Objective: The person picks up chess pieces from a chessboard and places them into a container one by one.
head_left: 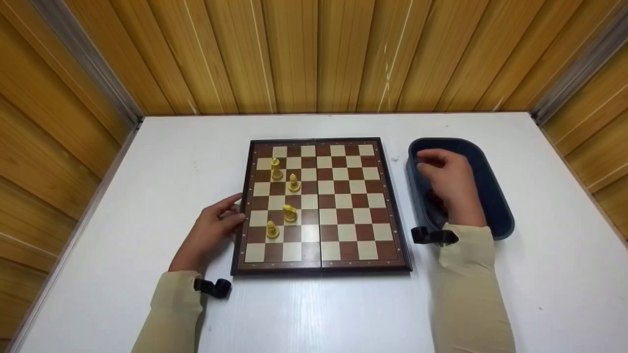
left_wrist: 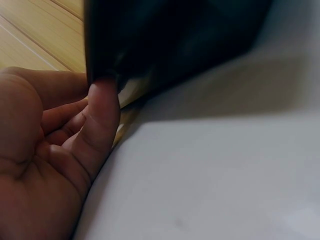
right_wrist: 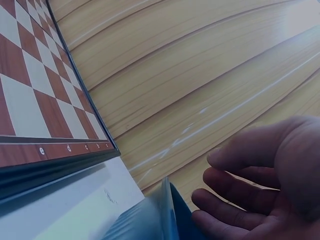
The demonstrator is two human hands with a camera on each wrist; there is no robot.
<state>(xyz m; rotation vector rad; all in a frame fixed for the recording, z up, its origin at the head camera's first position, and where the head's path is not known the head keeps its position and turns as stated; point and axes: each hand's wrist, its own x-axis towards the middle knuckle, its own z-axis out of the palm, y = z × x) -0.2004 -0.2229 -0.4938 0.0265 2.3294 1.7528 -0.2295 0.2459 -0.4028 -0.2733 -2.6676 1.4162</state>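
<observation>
A checkered chessboard (head_left: 348, 213) with a dark frame lies on the white table. On its left half stand a tall yellow chess piece (head_left: 276, 169), a second upright piece (head_left: 293, 183), a yellow knight (head_left: 290, 214) and a shorter piece (head_left: 272, 230). My left hand (head_left: 213, 228) holds the board's left edge between thumb and index finger, as the left wrist view shows closer. Over the dark blue tray (head_left: 500, 223) hovers my right hand (head_left: 451, 184), fingers loosely bent, with nothing visible between the fingertips. Dark reddish things (head_left: 434, 200) lie in the tray, partly hidden by that hand.
The tray stands on the table (head_left: 314, 314) a short way right of the board. Wood-patterned panels (head_left: 338, 59) close off the back and both sides. Small black cameras sit on both wrists, beside beige sleeves (head_left: 473, 294).
</observation>
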